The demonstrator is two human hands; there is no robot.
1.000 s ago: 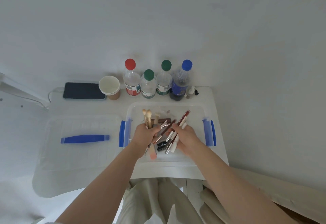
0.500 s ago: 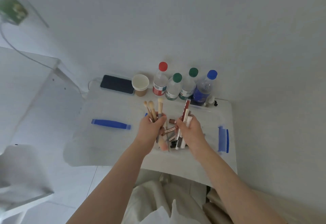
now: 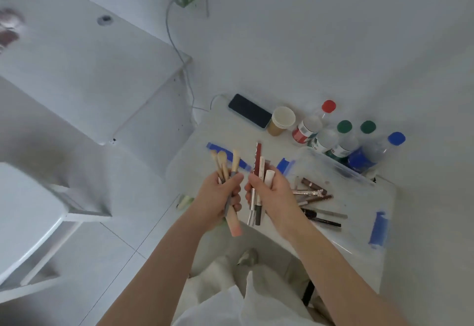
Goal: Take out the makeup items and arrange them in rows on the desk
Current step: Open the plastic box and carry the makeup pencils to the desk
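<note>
We count 3 brushes (image 3: 225, 164) gripped in left hand (image 3: 218, 197); right hand (image 3: 269, 192) grips several pens (image 3: 259, 164); 4 bottles (image 3: 341, 136) behind.

Both fists are up and out of the clear bin (image 3: 333, 169) now, where a second ago they were down inside it. The left hand (image 3: 218, 201) has lifted its bunch of makeup brushes (image 3: 225, 166) clear, bristles pointing away from the person. The right hand (image 3: 272, 195) has raised its bundle of pencils and tubes (image 3: 259, 171) just beside it. The hands have swung left, so the bin now sits to the right of the right hand, with the leftover sticks (image 3: 315, 202) exposed just beyond that wrist.
</note>
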